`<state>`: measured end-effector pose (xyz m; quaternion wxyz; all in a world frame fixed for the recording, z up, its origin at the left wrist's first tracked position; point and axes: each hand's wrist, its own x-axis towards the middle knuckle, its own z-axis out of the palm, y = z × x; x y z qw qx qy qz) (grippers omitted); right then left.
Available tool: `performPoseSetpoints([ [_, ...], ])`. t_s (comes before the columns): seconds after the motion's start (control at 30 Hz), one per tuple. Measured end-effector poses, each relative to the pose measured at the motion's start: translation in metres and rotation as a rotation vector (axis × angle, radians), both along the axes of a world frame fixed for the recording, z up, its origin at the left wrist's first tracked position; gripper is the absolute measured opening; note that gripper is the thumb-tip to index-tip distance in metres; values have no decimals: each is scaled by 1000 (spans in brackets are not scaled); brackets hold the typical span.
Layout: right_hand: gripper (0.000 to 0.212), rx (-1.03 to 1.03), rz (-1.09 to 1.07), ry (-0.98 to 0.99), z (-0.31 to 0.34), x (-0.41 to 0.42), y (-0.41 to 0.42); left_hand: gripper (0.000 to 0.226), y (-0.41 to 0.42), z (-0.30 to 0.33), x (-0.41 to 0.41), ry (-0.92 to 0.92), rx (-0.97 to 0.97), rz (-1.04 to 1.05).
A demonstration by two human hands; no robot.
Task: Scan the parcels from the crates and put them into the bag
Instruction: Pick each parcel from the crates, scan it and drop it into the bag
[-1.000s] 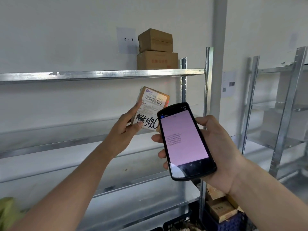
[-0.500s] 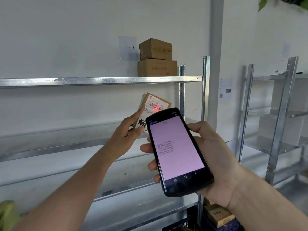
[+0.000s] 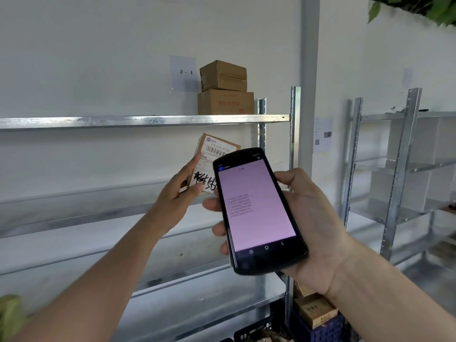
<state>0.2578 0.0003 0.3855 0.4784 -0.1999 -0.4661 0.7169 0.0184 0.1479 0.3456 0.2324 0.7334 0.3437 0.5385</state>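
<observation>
My left hand (image 3: 176, 193) holds up a small brown parcel (image 3: 212, 154) with a white barcode label and black handwriting, its label facing me. My right hand (image 3: 313, 230) grips a black handheld scanner (image 3: 256, 211) just in front of the parcel; its pink screen shows several lines of numbers and hides the parcel's lower right part. A blue crate (image 3: 320, 327) holding brown parcels (image 3: 313, 309) sits at the bottom, beside a black crate (image 3: 254, 329). The bag is out of view.
A metal shelf rack (image 3: 148, 119) spans the wall ahead; two stacked cardboard boxes (image 3: 224, 90) sit on its top shelf by a "2 - 3" sign (image 3: 183, 72). A second rack (image 3: 394, 169) stands at the right. Green leaves (image 3: 419, 8) hang at top right.
The red scan light seen on the barcode half a second ago is gone. More number lines show on the scanner screen. The view has tilted upward slightly.
</observation>
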Motion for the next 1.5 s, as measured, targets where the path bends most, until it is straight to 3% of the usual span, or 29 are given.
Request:
performPoseSetpoints([
  [0.3,65,-74,-64,285,-18,-47,18,64,-66,-19,-43,-95,1,117],
  [0.53,63,-130,61,238,-39,-144,7,68,-125,-42,-148,-85,-45,357],
  [0.83,58,-227,203,251,-61,-345,-21,65,-214,-77,-341,-131,-167,559],
  [0.97,81,-265,227,187,-78,-433,-35,65,-247,-96,-434,-140,-257,666],
  [1.07,74,-325,279,154,-93,-488,-41,66,-263,-112,-488,-153,-321,731],
  [1.27,63,-392,317,124,-124,-565,-22,65,-267,-154,-562,-190,-399,776],
  [1.5,65,-441,387,93,-166,-638,47,69,-223,-210,-620,-217,-534,858],
])
